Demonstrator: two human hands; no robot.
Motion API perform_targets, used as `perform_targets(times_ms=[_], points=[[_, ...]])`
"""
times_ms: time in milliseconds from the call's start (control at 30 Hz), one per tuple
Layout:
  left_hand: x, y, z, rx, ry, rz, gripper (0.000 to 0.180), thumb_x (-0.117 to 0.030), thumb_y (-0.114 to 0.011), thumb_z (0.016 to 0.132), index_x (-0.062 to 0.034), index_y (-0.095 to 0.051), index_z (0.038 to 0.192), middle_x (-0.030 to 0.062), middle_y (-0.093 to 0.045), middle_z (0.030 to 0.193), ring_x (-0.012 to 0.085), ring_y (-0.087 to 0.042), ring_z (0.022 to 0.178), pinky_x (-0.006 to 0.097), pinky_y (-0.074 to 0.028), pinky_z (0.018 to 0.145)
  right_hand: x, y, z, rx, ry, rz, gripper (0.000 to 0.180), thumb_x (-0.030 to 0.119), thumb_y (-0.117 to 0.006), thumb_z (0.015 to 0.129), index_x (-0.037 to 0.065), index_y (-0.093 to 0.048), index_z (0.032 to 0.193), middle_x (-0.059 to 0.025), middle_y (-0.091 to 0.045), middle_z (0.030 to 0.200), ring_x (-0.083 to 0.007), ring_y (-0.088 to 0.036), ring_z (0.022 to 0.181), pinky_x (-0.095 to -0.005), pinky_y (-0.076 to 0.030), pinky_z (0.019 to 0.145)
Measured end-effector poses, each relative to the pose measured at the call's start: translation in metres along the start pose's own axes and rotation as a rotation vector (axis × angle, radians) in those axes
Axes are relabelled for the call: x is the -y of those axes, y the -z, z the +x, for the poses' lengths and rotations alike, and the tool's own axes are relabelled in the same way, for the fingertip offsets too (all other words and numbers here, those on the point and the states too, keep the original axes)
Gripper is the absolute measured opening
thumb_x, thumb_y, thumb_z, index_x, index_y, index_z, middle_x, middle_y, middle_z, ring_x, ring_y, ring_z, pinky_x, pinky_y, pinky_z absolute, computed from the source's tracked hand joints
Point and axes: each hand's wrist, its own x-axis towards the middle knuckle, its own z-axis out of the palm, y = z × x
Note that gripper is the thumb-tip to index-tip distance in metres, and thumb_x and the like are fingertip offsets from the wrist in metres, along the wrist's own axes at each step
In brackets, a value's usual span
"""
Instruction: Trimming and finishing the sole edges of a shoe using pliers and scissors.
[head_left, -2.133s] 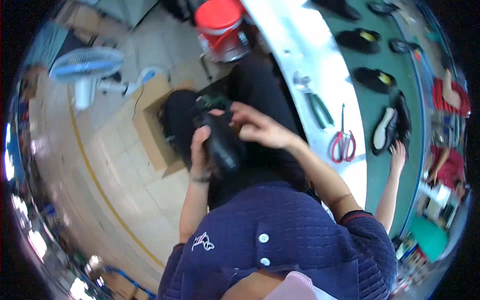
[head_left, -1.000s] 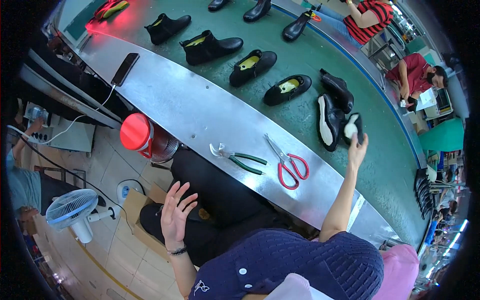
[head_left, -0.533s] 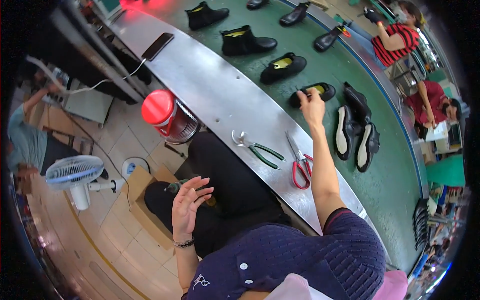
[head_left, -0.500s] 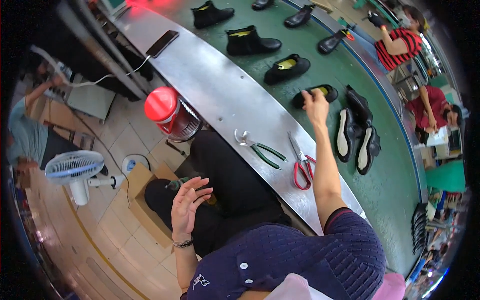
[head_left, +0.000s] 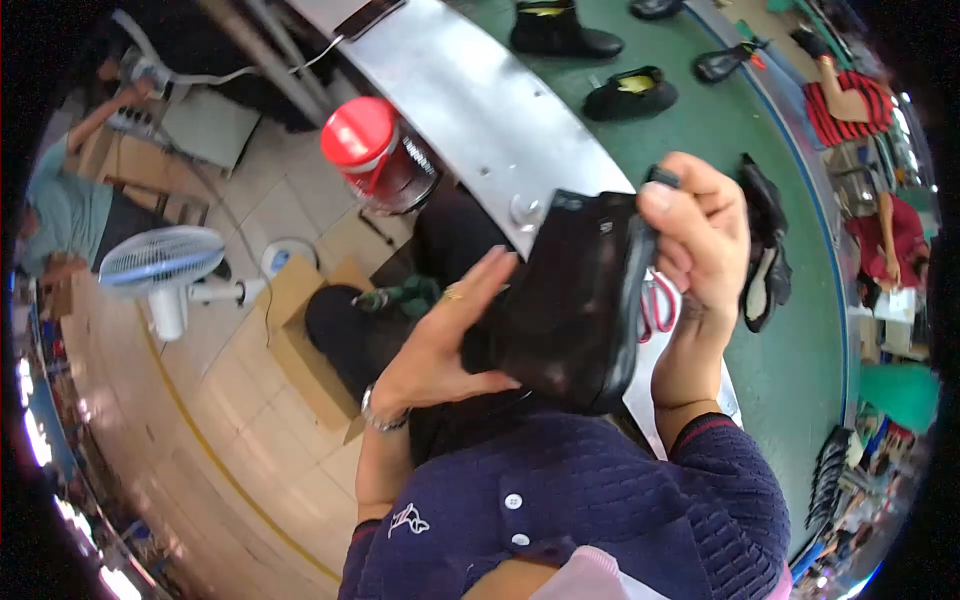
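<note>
Since the earlier frame, the black shoe is up off the desk and our left grip is in closer. We place the shoe right of the red-lidded bucket and nearer us. Our right grip pinches its top edge, on the side away from the bucket. The left, bucket side, is spread alongside; contact unclear. Long axis, foreshortened, seems to run from pinch chestward.
</note>
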Motion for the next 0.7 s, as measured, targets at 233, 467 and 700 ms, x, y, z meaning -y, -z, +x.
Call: perform_targets(times_ms=[233, 467, 700], points=[[0.060, -0.026, -0.063, -0.299, 0.116, -0.472, 0.117, -0.009, -0.084, 0.067, -0.0058, -0.006, 0.155, 0.0120, -0.018, 0.160, 0.0207, -0.025, 0.145, 0.034, -0.022, 0.117, -0.071, -0.075, 0.024, 0.435, -0.279, -0.101, 0.024, 0.021, -0.064, 0.095, 0.001, -0.065, 0.082, 0.0027, -0.050, 0.054, -0.0047, -0.045, 0.043, -0.0207, -0.035, 0.042], [0.077, -0.034, -0.106, -0.441, 0.171, -0.527, 0.124, -0.010, -0.086, 0.065, -0.0072, -0.002, 0.155, 0.0108, -0.014, 0.161, 0.0199, -0.022, 0.146, 0.034, -0.021, 0.117, -0.127, -0.053, 0.018, 0.408, -0.110, -0.394, 0.033, 0.021, -0.058, 0.098, -0.003, -0.062, 0.120, 0.0003, -0.057, 0.066, -0.0084, -0.058, 0.064, -0.0228, -0.047, 0.059], [0.083, -0.032, -0.196, -0.777, 0.461, -0.736, 0.076, -0.011, -0.082, 0.073, -0.0045, -0.044, 0.138, 0.0055, -0.057, 0.126, 0.0175, -0.055, 0.114, 0.036, -0.045, 0.099, -0.211, 0.066, -0.017, 0.126, 0.167, -1.457, 0.062, 0.026, -0.068, 0.088, 0.005, -0.044, 0.141, -0.0232, -0.053, 0.127, -0.0388, -0.052, 0.116, -0.0467, -0.043, 0.096]])
